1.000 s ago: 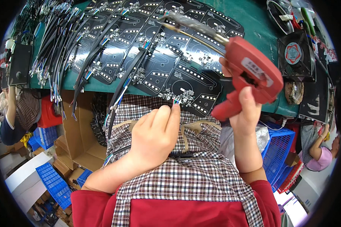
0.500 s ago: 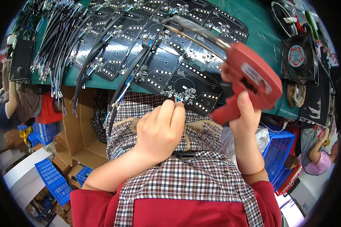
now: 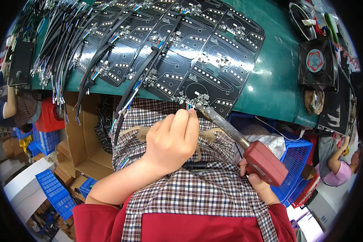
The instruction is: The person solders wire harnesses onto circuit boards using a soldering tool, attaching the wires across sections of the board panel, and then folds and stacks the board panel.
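My left hand point(image 3: 172, 139) pinches thin coloured wires point(image 3: 189, 106) at the near edge of a black circuit board point(image 3: 197, 86). The wire ends meet a cluster of small metal parts on that board. In my right hand point(image 3: 257, 180) is a red soldering gun point(image 3: 265, 162), gripped by its handle, partly hidden under the body. Its long metal barrel slants up to the left, and the tip lies at the wire ends by my left fingertips. Whether the tip touches them I cannot tell.
More black boards lie joined on the green table point(image 3: 276, 68), with black cables point(image 3: 143, 74) across them. A cable bundle point(image 3: 60, 44) is piled at left. On the right stand a square fan point(image 3: 316, 62) and an amber-coloured lump point(image 3: 313, 101). Blue crates point(image 3: 296, 161) and a cardboard box point(image 3: 82, 137) flank me.
The soldering gun has swung down from above the boards toward me, bringing its tip to the wire ends. My right hand has lowered with it. My left hand stays nearly in place.
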{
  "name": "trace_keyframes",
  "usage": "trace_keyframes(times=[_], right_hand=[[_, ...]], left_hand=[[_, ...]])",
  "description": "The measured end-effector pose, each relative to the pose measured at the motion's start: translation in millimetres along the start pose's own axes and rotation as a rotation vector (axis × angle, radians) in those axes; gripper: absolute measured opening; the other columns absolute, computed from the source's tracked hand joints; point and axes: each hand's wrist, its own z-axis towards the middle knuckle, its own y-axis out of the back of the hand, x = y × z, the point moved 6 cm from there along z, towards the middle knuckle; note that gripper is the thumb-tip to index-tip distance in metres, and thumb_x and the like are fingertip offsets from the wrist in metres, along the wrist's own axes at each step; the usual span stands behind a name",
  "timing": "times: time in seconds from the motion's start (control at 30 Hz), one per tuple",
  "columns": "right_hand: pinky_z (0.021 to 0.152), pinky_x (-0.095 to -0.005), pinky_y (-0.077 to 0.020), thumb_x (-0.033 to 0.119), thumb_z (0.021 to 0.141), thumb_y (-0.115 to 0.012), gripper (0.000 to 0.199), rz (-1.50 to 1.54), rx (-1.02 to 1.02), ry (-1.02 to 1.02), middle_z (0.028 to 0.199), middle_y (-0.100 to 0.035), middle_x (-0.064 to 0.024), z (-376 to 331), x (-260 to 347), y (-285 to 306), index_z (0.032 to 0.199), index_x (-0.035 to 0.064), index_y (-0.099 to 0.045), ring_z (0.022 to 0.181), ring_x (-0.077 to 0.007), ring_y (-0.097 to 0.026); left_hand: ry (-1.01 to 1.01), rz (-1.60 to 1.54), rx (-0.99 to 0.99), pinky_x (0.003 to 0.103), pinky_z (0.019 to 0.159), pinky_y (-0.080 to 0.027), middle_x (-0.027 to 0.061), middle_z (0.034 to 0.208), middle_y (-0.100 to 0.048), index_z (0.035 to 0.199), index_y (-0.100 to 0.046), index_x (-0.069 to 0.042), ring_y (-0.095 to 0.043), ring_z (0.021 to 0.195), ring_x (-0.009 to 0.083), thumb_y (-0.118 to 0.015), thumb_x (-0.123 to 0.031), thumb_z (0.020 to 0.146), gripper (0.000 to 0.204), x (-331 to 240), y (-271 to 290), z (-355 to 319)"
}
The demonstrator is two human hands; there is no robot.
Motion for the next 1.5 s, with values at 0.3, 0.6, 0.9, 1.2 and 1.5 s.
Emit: trace_keyframes(times=[0.3, 0.6, 0.9, 1.2, 1.5], right_hand=[[0.067, -0.0314, -0.0536, 0.022, 0.074, -0.072, 0.041, -0.401, -0.026, -0.074, 0.102, -0.062, -0.0173, -4, -10, -2, 0.106, -0.0017, -0.06, 0.082, -0.0258, -0.065], [0.065, -0.0305, -0.0531, 0.025, 0.07, -0.075, 0.055, -0.504, -0.04, 0.221, 0.1, -0.063, -0.0158, 35, 45, 1, 0.113, -0.0029, -0.055, 0.08, -0.0279, -0.065], [0.061, -0.0264, -0.038, 0.063, 0.072, -0.061, 0.076, 0.22, -0.112, -0.386, 0.071, -0.057, -0.0043, 18, 28, 5, 0.112, -0.0002, -0.051, 0.06, -0.0136, -0.051], [0.045, -0.0221, -0.0394, 0.036, 0.085, -0.059, 0.06, 0.374, -0.515, 0.033, 0.105, -0.051, -0.0173, 39, 29, 26, 0.126, -0.0009, -0.035, 0.057, -0.0128, -0.048], [0.047, -0.0221, -0.04, 0.029, 0.087, -0.057, 0.053, 0.453, -0.495, -0.009, 0.104, -0.052, -0.0174, 58, 29, 36, 0.125, -0.0002, -0.035, 0.058, -0.0118, -0.047]], left_hand=[[0.002, 0.037, -0.016, 0.022, 0.039, -0.032, 0.0004, 0.064, -0.045, 0.066, -0.052, -0.005, -0.044, 0.048, 0.0085, -0.061, -0.001, 0.075, 0.013, -2, 0, 1], [0.0, 0.071, 0.031, 0.021, 0.038, -0.032, 0.0003, 0.064, -0.045, 0.066, -0.052, -0.004, -0.045, 0.048, 0.0083, -0.061, -0.001, 0.075, 0.013, -5, -2, 3], [0.017, 0.078, 0.1, 0.023, 0.041, -0.034, 0.0014, 0.064, -0.044, 0.075, -0.056, -0.002, -0.046, 0.051, 0.0109, -0.06, -0.004, 0.073, 0.005, -6, 8, 4], [0.144, -0.054, 0.344, 0.029, 0.052, -0.045, 0.005, 0.066, -0.051, 0.082, -0.062, -0.004, -0.056, 0.063, 0.0175, -0.06, -0.014, 0.077, 0.011, 38, 28, 28], [0.672, 0.178, 0.169, 0.04, 0.077, -0.048, 0.0153, 0.092, -0.064, 0.093, -0.065, -0.005, -0.061, 0.087, 0.0323, -0.067, -0.017, 0.073, 0.023, 292, 19, 84]])
